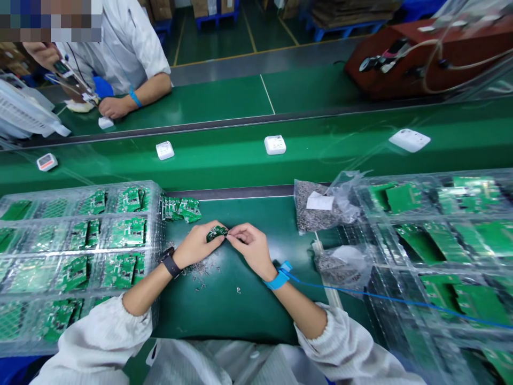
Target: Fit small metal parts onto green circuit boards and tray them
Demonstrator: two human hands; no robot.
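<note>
My left hand (200, 241) is closed around a small green circuit board (217, 232), held above the green work mat. My right hand (251, 247) pinches at the board's right edge with thumb and forefinger; what sits between those fingertips is too small to make out. Below my left hand lies a scatter of tiny metal components (200, 272) on the mat. One loose component (238, 290) rests apart from them, further right. Beyond my left hand, several more boards (182, 208) lie in a group beside the clear tray.
Stacked clear trays of boards stand left (154, 235) and right (409, 267). Two bags of small parts, one further back (308, 216) and one nearer (340, 270), lie beside the right stack. A blue wrist cord (360, 293) runs rightward. White housings (275, 144) sit on the belt; a co-worker (140, 59) works opposite.
</note>
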